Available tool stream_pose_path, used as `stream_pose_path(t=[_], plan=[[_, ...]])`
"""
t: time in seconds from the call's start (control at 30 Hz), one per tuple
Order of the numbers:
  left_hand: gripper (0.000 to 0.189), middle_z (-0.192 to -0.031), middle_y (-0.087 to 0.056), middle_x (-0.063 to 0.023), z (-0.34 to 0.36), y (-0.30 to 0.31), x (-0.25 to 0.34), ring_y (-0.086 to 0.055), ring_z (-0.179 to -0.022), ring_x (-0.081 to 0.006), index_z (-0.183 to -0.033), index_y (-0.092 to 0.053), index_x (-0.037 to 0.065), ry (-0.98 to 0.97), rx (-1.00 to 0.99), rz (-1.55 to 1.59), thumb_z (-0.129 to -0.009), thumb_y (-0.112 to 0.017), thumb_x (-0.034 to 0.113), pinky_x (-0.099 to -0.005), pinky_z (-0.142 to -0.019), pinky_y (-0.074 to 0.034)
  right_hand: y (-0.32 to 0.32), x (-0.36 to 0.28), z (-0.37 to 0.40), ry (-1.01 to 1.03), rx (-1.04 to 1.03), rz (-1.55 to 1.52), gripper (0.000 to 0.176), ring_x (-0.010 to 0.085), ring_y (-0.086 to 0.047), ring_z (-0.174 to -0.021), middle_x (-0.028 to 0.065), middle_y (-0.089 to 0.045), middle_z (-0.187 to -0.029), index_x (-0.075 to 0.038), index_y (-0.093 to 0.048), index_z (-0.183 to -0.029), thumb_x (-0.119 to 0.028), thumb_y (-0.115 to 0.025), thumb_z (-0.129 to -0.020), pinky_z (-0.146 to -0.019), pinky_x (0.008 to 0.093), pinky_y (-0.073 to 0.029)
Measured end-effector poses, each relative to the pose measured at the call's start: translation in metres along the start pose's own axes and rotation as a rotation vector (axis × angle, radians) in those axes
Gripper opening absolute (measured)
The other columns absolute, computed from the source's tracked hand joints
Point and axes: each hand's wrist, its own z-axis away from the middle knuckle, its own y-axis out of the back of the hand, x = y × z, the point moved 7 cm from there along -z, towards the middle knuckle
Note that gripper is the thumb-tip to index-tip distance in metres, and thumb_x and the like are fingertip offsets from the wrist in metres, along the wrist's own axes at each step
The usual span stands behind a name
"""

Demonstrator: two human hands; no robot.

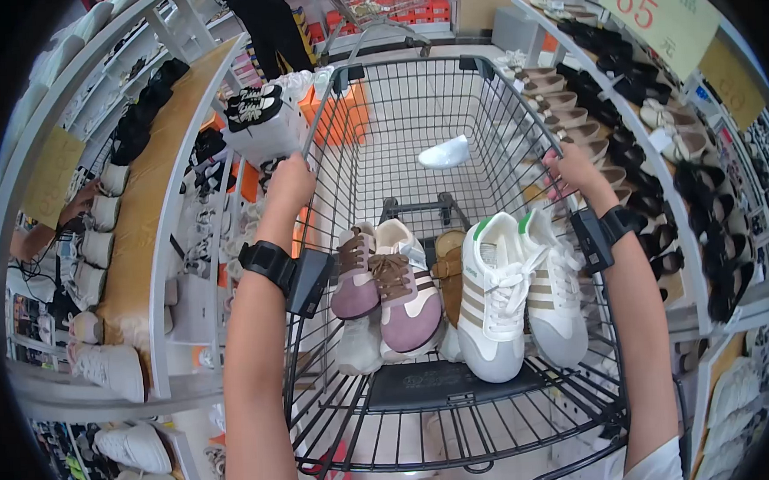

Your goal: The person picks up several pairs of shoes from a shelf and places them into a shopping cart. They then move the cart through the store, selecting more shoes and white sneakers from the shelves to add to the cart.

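Observation:
A black wire shopping cart (410, 65) stretches out in front of me. My left hand (293, 184) is closed around its left side rim, and on the opposite rim my right hand (576, 171) has its fingers wrapped over the wire. Between my forearms, at the near end of the cart, rest purple and cream sneakers (412, 312) with brown laces. Beside them on the right sit white sneakers (495, 308) with beige stripes and green heel tabs. Part of a brown shoe (451, 276) shows between the pairs. Farther inside the basket lies a small white object (443, 154).
Shelves of shoes line both sides: white shoes (98, 246) on the left, flats (569, 109) on the right. Close by the cart's left side stands a white box (266, 137) topped with black shoes. Ahead are a person in black (265, 29) and another cart (381, 5).

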Motion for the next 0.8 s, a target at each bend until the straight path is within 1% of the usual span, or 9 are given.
stream_pose_path(t=[0.17, 0.2, 0.3, 0.47, 0.53, 0.67, 0.7, 0.77, 0.8], plan=[[0.023, -0.088, -0.061, -0.0219, -0.047, -0.009, 0.032, -0.058, -0.087, -0.0371, -0.090, -0.055, 0.000, 0.031, 0.082, -0.060, -0.075, -0.062, 0.015, -0.0438, -0.075, -0.046, 0.020, 0.012, -0.068, 0.028, 0.004, -0.012, 0.012, 0.0251, -0.060, -0.045, 0.0126, -0.058, -0.062, 0.000, -0.049, -0.090, -0.009, -0.051, -0.084, -0.036, 0.0348, -0.048], [0.020, -0.092, -0.061, -0.0201, -0.051, -0.010, 0.040, -0.059, -0.088, -0.0363, -0.094, -0.055, 0.000, 0.023, 0.035, -0.123, -0.078, -0.052, 0.011, -0.0429, -0.076, -0.048, 0.021, 0.012, -0.074, 0.022, 0.005, -0.006, 0.011, 0.0250, -0.060, -0.045, 0.0128, -0.058, -0.061, 0.000, -0.050, -0.089, -0.009, -0.051, -0.083, -0.037, 0.0348, -0.049], [0.017, -0.091, -0.062, -0.0187, -0.078, -0.016, 0.070, -0.060, -0.086, -0.0352, -0.093, -0.055, 0.001, 0.020, 0.086, -0.130, -0.079, -0.050, 0.009, -0.0419, -0.074, -0.048, 0.036, 0.017, -0.110, 0.036, 0.062, 0.002, 0.010, 0.0252, -0.061, -0.046, 0.0127, -0.058, -0.062, 0.001, -0.051, -0.087, -0.007, -0.052, -0.082, -0.038, 0.0355, -0.050], [0.014, -0.084, -0.063, -0.0185, -0.138, -0.023, 0.101, -0.063, -0.081, -0.0313, -0.087, -0.056, 0.000, -0.034, 0.190, -0.155, -0.078, -0.047, 0.007, -0.0402, -0.071, -0.050, 0.055, 0.034, -0.199, 0.176, 0.169, 0.237, 0.018, 0.0217, -0.060, -0.047, 0.0124, -0.058, -0.056, 0.004, -0.055, -0.081, -0.013, -0.058, -0.080, -0.039, 0.0340, -0.048], [0.014, -0.083, -0.064, -0.0180, -0.168, -0.025, 0.100, -0.063, -0.079, -0.0310, -0.087, -0.056, 0.000, -0.032, 0.192, -0.129, -0.079, -0.047, 0.007, -0.0397, -0.070, -0.050, 0.061, 0.009, -0.208, 0.219, 0.213, 0.371, 0.020, 0.0216, -0.059, -0.045, 0.0122, -0.058, -0.054, 0.004, -0.056, -0.080, -0.016, -0.060, -0.080, -0.039, 0.0325, -0.047], [0.013, -0.079, -0.064, -0.0168, -0.213, -0.039, 0.137, -0.065, -0.077, -0.0298, -0.085, -0.056, 0.000, -0.024, 0.168, -0.144, -0.079, -0.047, 0.008, -0.0374, -0.065, -0.052, 0.072, 0.008, -0.244, 0.135, 0.194, 0.306, 0.025, 0.0235, -0.059, -0.043, 0.0169, -0.060, -0.060, 0.005, -0.056, -0.080, -0.020, -0.060, -0.080, -0.040, 0.0302, -0.047], [0.013, -0.079, -0.065, -0.0167, -0.224, -0.037, 0.137, -0.065, -0.076, -0.0296, -0.085, -0.056, 0.000, -0.024, 0.177, -0.153, -0.080, -0.048, 0.008, -0.0368, -0.064, -0.052, 0.074, 0.001, -0.251, 0.147, 0.221, 0.369, 0.028, 0.0298, -0.062, -0.054, 0.0201, -0.061, -0.069, 0.005, -0.057, -0.080, -0.023, -0.061, -0.079, -0.049, 0.0370, -0.049], [0.012, -0.079, -0.065, -0.0165, -0.250, -0.037, 0.139, -0.065, -0.076, -0.0292, -0.085, -0.056, 0.001, -0.026, 0.173, -0.141, -0.080, -0.048, 0.009, -0.0367, -0.064, -0.052, 0.077, -0.017, -0.269, 0.280, 0.333, 0.648, 0.033, 0.0362, -0.061, -0.071, 0.0220, -0.062, -0.076, 0.004, -0.058, -0.082, -0.029, -0.061, -0.077, -0.064, 0.0434, -0.048], [0.012, -0.079, -0.065, -0.0162, -0.263, -0.036, 0.138, -0.065, -0.076, -0.0288, -0.085, -0.056, 0.001, -0.022, 0.170, -0.135, -0.081, -0.048, 0.009, -0.0367, -0.064, -0.052, 0.078, -0.020, -0.281, 0.177, 0.300, 0.610, 0.035, 0.0387, -0.058, -0.081, 0.0225, -0.061, -0.079, 0.003, -0.059, -0.082, -0.032, -0.061, -0.076, -0.074, 0.0462, -0.044]])
